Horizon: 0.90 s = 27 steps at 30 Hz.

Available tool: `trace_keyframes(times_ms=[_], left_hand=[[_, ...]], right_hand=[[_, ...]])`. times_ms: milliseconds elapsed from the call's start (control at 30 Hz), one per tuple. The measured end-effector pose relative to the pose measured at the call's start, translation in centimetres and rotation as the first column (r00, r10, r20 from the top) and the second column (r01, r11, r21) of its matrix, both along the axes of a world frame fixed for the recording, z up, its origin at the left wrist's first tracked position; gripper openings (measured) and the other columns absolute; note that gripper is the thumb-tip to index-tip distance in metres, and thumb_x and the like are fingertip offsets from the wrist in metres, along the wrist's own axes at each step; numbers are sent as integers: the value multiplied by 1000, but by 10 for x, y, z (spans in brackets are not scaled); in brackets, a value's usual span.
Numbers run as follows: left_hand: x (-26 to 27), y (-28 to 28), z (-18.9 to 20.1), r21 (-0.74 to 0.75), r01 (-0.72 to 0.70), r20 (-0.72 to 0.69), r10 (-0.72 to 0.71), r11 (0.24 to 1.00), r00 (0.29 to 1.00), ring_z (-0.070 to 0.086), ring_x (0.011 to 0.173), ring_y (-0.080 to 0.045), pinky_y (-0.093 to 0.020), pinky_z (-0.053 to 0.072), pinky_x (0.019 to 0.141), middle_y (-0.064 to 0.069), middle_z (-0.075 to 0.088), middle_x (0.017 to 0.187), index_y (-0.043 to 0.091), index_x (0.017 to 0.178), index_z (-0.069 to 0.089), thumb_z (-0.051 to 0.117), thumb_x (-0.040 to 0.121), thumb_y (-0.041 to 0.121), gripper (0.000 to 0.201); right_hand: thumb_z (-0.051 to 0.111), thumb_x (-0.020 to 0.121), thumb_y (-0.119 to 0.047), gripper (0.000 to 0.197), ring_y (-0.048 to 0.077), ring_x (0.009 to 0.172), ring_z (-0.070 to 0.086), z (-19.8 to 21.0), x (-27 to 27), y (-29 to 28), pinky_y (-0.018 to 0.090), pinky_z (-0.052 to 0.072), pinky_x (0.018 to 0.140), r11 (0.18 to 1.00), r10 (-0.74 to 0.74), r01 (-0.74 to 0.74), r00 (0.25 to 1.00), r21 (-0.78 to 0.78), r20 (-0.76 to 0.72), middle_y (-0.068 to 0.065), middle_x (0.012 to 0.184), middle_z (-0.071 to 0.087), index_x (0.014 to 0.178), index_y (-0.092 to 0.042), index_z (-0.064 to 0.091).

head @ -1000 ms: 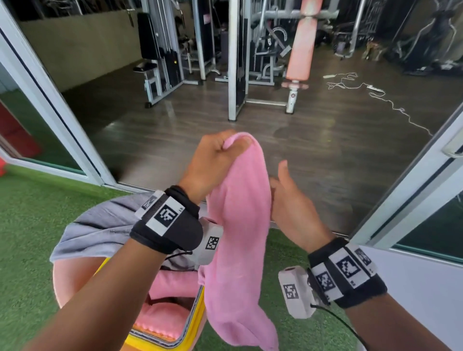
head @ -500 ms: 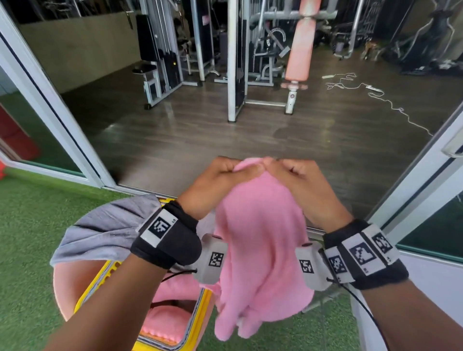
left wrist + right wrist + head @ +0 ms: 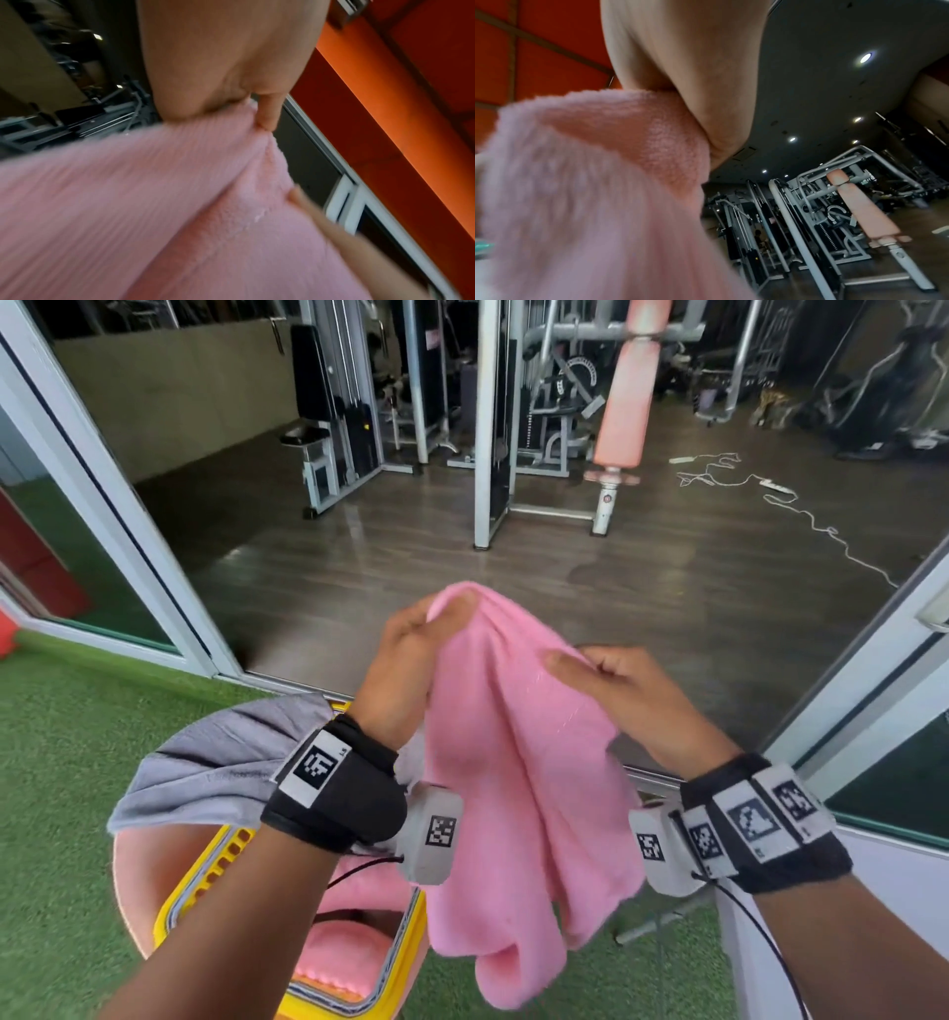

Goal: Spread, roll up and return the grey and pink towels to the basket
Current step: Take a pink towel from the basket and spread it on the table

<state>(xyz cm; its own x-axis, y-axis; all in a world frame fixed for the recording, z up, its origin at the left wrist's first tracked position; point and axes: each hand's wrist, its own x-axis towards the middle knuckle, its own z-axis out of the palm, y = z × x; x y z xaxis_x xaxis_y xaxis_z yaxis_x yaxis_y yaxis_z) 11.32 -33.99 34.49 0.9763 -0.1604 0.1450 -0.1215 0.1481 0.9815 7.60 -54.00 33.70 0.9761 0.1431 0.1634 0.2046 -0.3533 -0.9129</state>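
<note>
A pink towel hangs in the air in front of me, held by its top edge. My left hand pinches that edge at its highest point, and the left wrist view shows the fingers clamped on the pink towel. My right hand grips the same edge a short way to the right, with the pink towel bunched under the palm. A grey towel lies draped over the back rim of the yellow basket at lower left. More pink cloth lies inside the basket.
The basket sits on a pink round stool on green artificial turf. White sliding door frames stand on both sides of the doorway. Beyond it are a dark wooden floor, gym machines and a loose white cable.
My hands, together at the towel's top half a second ago, have drawn apart along its edge. The right hand has moved right and lower, and the towel has opened wider.
</note>
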Motion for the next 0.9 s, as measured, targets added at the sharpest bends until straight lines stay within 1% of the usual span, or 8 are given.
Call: trace_keyframes(times_ms=[100, 167, 300, 367, 500, 633, 800, 900], left_hand=[[-14, -5, -17, 178, 174, 27, -182, 968, 983, 54, 88, -14, -32, 45, 80, -6, 62, 95, 0, 103, 61, 62, 92, 29, 31], [-27, -8, -20, 305, 258, 41, -284, 917, 958, 44, 68, -6, -19, 38, 60, 3, 50, 72, 4, 82, 57, 58, 95, 16, 18], [-17, 16, -25, -37, -97, 2, 97, 995, 995, 36, 61, -15, -28, 28, 55, -1, 41, 62, 16, 67, 56, 59, 93, 18, 26], [-19, 22, -31, -80, -62, -29, 60, 995, 998, 38, 70, -18, -32, 31, 64, -6, 42, 70, 20, 71, 55, 60, 89, 21, 19], [-46, 18, -27, 250, 376, -41, -378, 892, 925, 56, 80, -9, -21, 46, 73, 2, 62, 85, -2, 99, 59, 60, 93, 16, 20], [-44, 33, -5, 207, 207, -25, -206, 956, 978, 52, 57, -3, -20, 41, 54, 0, 59, 67, -16, 100, 57, 51, 97, 10, 27], [-58, 35, -21, 198, 431, -124, -414, 880, 902, 57, 108, -21, -40, 45, 97, -13, 63, 116, -1, 120, 59, 54, 97, 13, 28], [-61, 22, -22, 296, 346, -51, -347, 890, 936, 49, 78, -13, -28, 46, 68, -2, 55, 86, 4, 92, 63, 55, 97, 18, 17]], right_hand=[[62, 95, -29, 47, 12, 59, 23, -3, 2, 4, 28, 16, 52, 997, -64, 60, 994, 47, 83, 2, 65, 23, 62, -8, 36], [64, 94, -26, 49, 9, 58, 26, -1, 4, 8, 23, 20, 50, 997, -70, 65, 989, 49, 127, 1, 63, 26, 61, -2, 37], [66, 88, -37, 47, 14, 59, 29, -22, -3, 8, 30, 20, 53, 998, 32, -36, 996, -53, -87, 4, 65, 27, 64, -3, 44], [65, 86, -41, 46, 15, 58, 25, -23, -9, 11, 29, 17, 53, 997, 65, -69, 994, -41, -89, 2, 66, 22, 63, -10, 40], [65, 91, -27, 47, 9, 59, 26, -5, -3, 23, 21, 20, 51, 997, 59, -64, 993, 40, 107, 2, 63, 26, 62, 2, 41], [70, 85, -18, 15, 10, 70, 55, -18, -5, 27, 18, 42, 62, 973, 169, -161, 985, 164, -40, 3, 76, 63, 89, -4, 68], [80, 64, -26, 41, 19, 83, 60, -18, -5, 26, 25, 48, 74, 862, 178, -147, 984, 485, -17, 11, 90, 68, 103, -19, 71], [77, 68, -18, 52, 23, 82, 61, -8, -1, 35, 32, 48, 78, 824, 203, -173, 979, 539, 3, 17, 89, 69, 118, -15, 64]])
